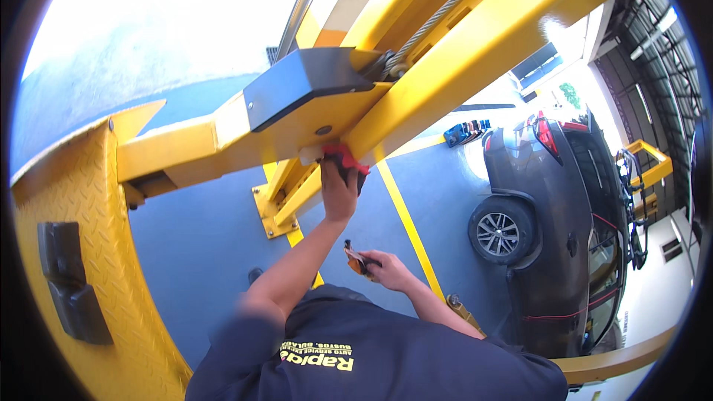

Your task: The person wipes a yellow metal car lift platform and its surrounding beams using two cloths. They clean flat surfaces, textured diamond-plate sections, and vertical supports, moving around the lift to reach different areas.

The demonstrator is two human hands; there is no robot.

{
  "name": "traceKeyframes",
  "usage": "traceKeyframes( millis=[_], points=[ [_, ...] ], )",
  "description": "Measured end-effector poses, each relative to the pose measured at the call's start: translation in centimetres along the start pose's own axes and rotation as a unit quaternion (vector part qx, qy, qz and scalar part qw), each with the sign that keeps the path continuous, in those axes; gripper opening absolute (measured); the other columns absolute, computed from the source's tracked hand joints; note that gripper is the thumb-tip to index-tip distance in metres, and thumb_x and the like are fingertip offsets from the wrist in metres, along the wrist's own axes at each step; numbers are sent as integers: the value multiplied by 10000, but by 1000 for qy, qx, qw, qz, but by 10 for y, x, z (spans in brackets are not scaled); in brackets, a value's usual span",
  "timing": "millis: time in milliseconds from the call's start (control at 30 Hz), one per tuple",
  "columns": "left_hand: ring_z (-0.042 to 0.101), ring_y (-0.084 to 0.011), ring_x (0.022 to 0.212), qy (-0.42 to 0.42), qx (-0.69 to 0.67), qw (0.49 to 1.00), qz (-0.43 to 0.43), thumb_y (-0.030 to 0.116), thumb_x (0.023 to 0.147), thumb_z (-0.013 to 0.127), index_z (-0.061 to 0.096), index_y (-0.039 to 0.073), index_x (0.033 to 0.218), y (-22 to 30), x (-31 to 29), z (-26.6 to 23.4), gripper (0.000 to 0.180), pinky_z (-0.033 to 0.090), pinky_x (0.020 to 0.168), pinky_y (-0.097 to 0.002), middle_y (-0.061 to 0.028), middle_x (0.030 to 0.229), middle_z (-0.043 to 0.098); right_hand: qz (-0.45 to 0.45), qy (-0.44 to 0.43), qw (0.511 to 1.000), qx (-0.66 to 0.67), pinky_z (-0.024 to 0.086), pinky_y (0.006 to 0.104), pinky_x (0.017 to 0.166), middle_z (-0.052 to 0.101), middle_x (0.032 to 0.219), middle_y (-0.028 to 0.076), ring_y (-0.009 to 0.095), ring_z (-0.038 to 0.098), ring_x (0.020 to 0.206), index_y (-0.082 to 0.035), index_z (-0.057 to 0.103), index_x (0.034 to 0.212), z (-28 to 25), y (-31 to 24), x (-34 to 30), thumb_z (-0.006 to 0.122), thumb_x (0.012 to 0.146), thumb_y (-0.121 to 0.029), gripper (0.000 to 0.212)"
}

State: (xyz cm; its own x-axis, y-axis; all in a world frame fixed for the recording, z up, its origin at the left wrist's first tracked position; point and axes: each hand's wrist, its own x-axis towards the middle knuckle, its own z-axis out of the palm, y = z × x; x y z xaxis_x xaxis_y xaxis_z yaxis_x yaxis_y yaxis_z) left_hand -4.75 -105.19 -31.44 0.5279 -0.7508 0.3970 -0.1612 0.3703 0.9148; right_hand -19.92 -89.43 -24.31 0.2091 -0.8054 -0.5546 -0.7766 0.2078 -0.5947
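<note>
My left hand (339, 191) is raised to the yellow lift post (475, 44), its fingers closed round a red and dark cloth (346, 157). The cloth touches the post where the yellow crossbeam (223, 150) joins it. Beside it, under the beam, is a small white part (310, 154). Lower and to the right, my right hand (386, 270) is closed on a small orange and black hand tool (357, 260) with a dark tip; its exact kind is unclear. Above both hands, a black cover (304, 82) sits on the beam, close to a steel cable (445, 11).
A yellow tread-plate ramp (111, 252) with black rubber blocks (74, 282) is at the left. A dark car (549, 208) stands at the right. The post's bolted base (278, 212) rests on the blue floor (200, 252), which has yellow lines. Bottles (466, 132) stand farther off.
</note>
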Motion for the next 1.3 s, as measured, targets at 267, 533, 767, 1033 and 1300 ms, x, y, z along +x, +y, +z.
traceKeyframes(
  millis=[267, 533, 767, 1033, 1300],
  points=[
    [514, -459, 1330, -13, -22, 977, 214, 23, 992, 703, 584, -21, 1407, 118, 75, 28, 434, 429, 1125, -501, -261, 1440, 505, 18, -14, 999, 44, 560, 382, 924, 785, 1128, 145, 251, 735, 986, -85, 683, 1435, 20, 52, -17, 589, 999, -135, 449],
    [377, -462, 1556, 27, 14, 897, 440, 153, 1142, 463, 331, -1, 1657, 320, 204, 61, 553, 371, 1251, -498, -257, 1725, 318, -59, -30, 997, 46, 568, 348, 863, 788, 1079, 119, 181, 729, 932, -89, 699, 1417, -23, 81, 18, 618, 1025, -184, 411],
    [326, -426, 1594, -70, 30, 961, 266, 57, 1107, 504, 356, 22, 1653, 162, 103, 28, 567, 308, 1282, -492, -227, 1703, 360, -57, 21, 996, 61, 573, 362, 850, 792, 1038, 117, 188, 737, 904, -75, 726, 1373, -87, 114, 6, 667, 1016, -232, 394],
    [283, -515, 1570, -63, 156, 937, 306, 123, 1067, 613, 227, 3, 1681, 171, 141, 24, 735, 281, 1267, -592, -304, 1687, 286, -45, 40, 993, 101, 578, 362, 906, 803, 1086, 133, 205, 753, 951, -57, 749, 1333, -86, 163, 14, 702, 990, -258, 400],
    [207, -536, 1592, 60, 254, 716, 647, 200, 1079, 567, 162, -55, 1681, 473, 323, 65, 769, 269, 1292, -593, -320, 1743, 135, -73, 42, 961, 263, 587, 332, 724, 772, 984, 56, 144, 701, 789, -47, 755, 1291, -48, 146, 64, 735, 1000, -220, 339]
  ],
)
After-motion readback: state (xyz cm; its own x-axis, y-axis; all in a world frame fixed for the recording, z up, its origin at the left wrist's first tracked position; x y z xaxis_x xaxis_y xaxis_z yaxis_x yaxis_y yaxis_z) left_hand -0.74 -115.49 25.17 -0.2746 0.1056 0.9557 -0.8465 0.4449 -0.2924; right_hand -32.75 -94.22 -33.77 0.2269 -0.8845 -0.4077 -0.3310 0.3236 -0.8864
